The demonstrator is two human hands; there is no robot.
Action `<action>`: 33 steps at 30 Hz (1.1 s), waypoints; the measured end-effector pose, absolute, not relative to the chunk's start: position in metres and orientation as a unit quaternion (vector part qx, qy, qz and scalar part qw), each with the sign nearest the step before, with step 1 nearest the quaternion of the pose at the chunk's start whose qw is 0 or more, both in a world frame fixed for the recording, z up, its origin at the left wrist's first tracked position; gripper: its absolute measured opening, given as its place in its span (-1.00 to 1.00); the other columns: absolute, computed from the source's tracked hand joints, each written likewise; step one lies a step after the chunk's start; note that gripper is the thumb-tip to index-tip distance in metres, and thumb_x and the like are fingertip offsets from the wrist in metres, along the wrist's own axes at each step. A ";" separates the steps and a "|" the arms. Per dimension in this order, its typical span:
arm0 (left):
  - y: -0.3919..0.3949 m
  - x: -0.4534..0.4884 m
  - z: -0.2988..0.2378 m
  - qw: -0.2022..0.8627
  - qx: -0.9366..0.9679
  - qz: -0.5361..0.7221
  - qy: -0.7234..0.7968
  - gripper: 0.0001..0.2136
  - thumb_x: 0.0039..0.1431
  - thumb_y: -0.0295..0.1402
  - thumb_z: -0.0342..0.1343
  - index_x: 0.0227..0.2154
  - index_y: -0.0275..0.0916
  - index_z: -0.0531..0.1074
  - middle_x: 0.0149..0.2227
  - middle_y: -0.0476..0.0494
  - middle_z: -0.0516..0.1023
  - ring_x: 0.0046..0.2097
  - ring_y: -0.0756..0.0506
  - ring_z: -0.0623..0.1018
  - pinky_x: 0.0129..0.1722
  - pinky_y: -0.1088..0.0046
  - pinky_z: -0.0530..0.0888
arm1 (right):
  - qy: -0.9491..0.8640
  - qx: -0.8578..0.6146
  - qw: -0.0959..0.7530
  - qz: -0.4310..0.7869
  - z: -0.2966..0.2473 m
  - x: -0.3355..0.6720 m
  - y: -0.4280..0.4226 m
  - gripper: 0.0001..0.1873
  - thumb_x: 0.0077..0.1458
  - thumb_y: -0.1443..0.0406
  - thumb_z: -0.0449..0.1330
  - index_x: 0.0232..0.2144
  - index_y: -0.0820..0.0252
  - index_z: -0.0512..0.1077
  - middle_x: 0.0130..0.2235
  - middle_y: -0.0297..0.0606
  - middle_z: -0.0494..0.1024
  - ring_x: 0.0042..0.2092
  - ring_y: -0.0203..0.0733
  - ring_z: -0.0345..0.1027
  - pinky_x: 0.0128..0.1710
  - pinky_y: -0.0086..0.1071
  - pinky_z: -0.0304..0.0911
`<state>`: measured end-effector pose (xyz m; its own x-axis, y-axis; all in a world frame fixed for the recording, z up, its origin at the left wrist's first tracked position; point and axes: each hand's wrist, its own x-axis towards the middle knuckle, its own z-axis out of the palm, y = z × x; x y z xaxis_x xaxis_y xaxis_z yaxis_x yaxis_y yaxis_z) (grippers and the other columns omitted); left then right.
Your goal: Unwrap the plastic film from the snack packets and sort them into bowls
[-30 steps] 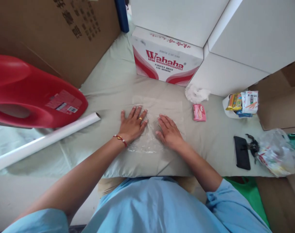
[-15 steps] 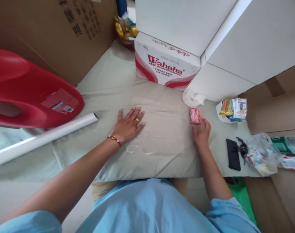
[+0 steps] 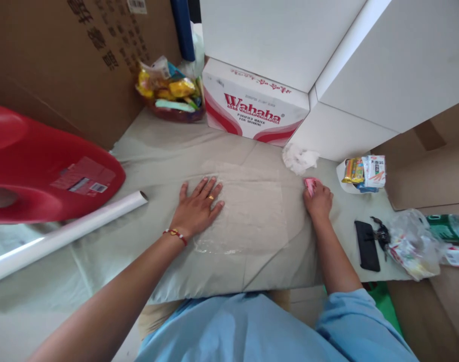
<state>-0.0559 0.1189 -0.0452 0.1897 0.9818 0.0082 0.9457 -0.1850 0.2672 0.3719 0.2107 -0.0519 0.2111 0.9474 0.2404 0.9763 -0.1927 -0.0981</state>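
Observation:
A sheet of clear plastic film lies flat on the cloth-covered table. My left hand rests palm down on the film's left edge, fingers spread. To the right of the film, my right hand is closed around a small pink packet; the fingers hide much of it, and its contents cannot be made out. A crumpled white tissue lies just beyond that hand. At the left, a long white roll lies slanted across the cloth.
A big red jug lies at the left. Behind stand a Wahaba water carton and a bowl of snacks. To the right are a white tub of packets, a black phone, keys and a plastic bag.
My right hand has closed on the pink packet, which lay beside its fingertips before and is now turned and drawn slightly right. My left hand stays flat on the film. The view has shifted a little.

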 end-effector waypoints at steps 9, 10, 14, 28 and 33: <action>0.119 -0.054 -0.043 0.105 0.760 0.102 0.634 -0.42 0.50 -0.07 -0.18 0.51 0.02 0.08 0.56 -0.18 0.07 0.56 -0.29 0.10 0.49 -0.31 -0.24 | -0.603 -0.775 0.169 -0.090 -0.029 0.387 0.268 -0.49 0.30 0.12 0.12 0.13 0.36 0.49 0.28 0.32 0.35 0.31 0.34 0.16 0.26 0.27 0.10; 0.119 -0.054 -0.043 0.108 0.760 0.103 0.633 -0.42 0.50 -0.07 -0.17 0.50 0.02 0.09 0.55 -0.18 0.07 0.55 -0.29 0.10 0.48 -0.32 -0.24 | -0.625 -0.748 0.203 -0.099 -0.022 0.372 0.268 -0.51 0.31 0.11 0.12 0.11 0.34 0.51 0.32 0.29 0.31 0.35 0.33 0.12 0.30 0.28 0.08; 0.118 -0.060 -0.049 0.126 0.763 0.124 0.622 -0.43 0.50 -0.05 -0.18 0.49 -0.01 0.14 0.55 -0.20 0.08 0.55 -0.29 0.10 0.49 -0.30 -0.15 | -0.801 -0.525 0.287 0.016 0.000 0.286 0.217 -0.57 0.43 0.12 0.04 0.15 0.17 0.51 0.18 0.07 0.52 0.24 0.10 0.35 0.27 0.11 0.29; 0.242 -0.149 0.004 0.007 0.628 0.307 0.715 -0.51 0.32 -0.03 0.16 0.12 -0.32 0.42 0.26 -0.31 0.48 0.37 -0.35 0.33 0.40 -0.09 0.08 | -0.893 -0.406 0.103 0.166 -0.035 0.210 0.068 -0.49 0.33 0.27 0.23 0.30 0.12 0.46 0.47 -0.07 0.28 0.49 0.20 0.10 0.41 0.22 0.20; 0.257 -0.147 -0.009 0.029 0.627 0.324 0.708 -0.82 0.34 -0.25 0.19 -0.30 -0.26 0.46 -0.18 -0.12 0.55 0.20 -0.32 0.38 0.32 -0.15 0.05 | -0.885 -0.425 0.123 0.145 -0.047 0.251 0.038 -0.46 0.39 0.26 0.17 0.37 0.04 0.38 0.45 -0.15 0.31 0.47 0.12 0.17 0.41 0.21 0.23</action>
